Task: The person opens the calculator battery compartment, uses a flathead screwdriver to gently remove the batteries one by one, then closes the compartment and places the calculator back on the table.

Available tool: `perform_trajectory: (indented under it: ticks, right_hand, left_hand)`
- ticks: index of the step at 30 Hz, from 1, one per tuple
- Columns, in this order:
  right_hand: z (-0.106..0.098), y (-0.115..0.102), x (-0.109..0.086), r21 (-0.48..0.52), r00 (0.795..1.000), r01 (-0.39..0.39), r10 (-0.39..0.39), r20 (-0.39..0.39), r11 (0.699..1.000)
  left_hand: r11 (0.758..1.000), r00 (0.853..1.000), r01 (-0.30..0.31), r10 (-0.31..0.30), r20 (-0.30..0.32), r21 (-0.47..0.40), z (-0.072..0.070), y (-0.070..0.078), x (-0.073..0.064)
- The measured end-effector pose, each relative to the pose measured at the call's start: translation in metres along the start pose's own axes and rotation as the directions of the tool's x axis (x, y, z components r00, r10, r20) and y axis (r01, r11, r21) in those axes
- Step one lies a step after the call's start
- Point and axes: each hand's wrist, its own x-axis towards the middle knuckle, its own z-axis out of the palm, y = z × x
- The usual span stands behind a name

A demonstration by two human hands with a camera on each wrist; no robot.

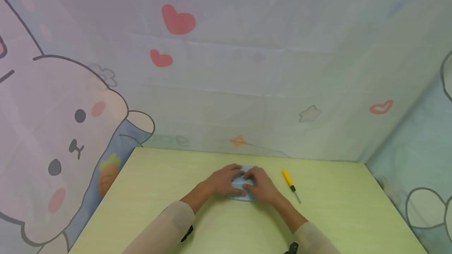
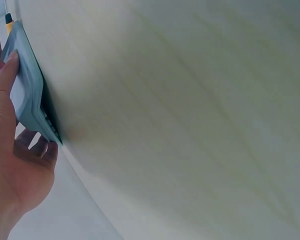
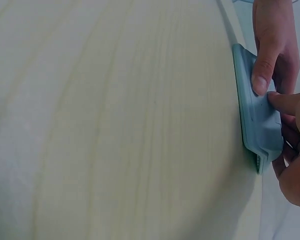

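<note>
A light blue plastic case, flat with rounded corners, lies low over the table between both hands. My left hand grips its left side, thumb on the top face and fingers bent around the far edge. On the opposite side my right hand holds it in the same way, the two thumbs close together on top. Small slots show along one edge of the case in the left wrist view. Seen from the right wrist, the case sits tilted in the frame, its underside hidden.
To the right of the case lies a screwdriver with a yellow handle and black collar, its shaft toward the person. The pale wooden table ends at a printed cloth backdrop with hearts and a large cartoon rabbit at left.
</note>
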Motion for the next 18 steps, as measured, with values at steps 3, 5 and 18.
perform_trajectory:
  ticks: [3,5,18]
  right_hand:
    - [-0.0003,0.0021,0.0000,0.010,1.000,-0.022,0.022,0.005,1.000]
    - [-0.0008,0.0029,0.0000,0.015,0.999,-0.043,0.043,0.014,0.999]
    - [-0.0011,0.0063,-0.0004,0.010,0.998,-0.054,0.054,0.020,0.998]
  left_hand:
    - [1.000,1.000,0.005,-0.005,0.011,0.004,-0.0002,0.0003,0.0006]
    - [1.000,1.000,0.011,-0.011,0.015,0.005,-0.0006,0.0015,0.0007]
    - [0.999,0.999,0.024,-0.025,0.032,0.037,-0.0036,0.0056,-0.0001]
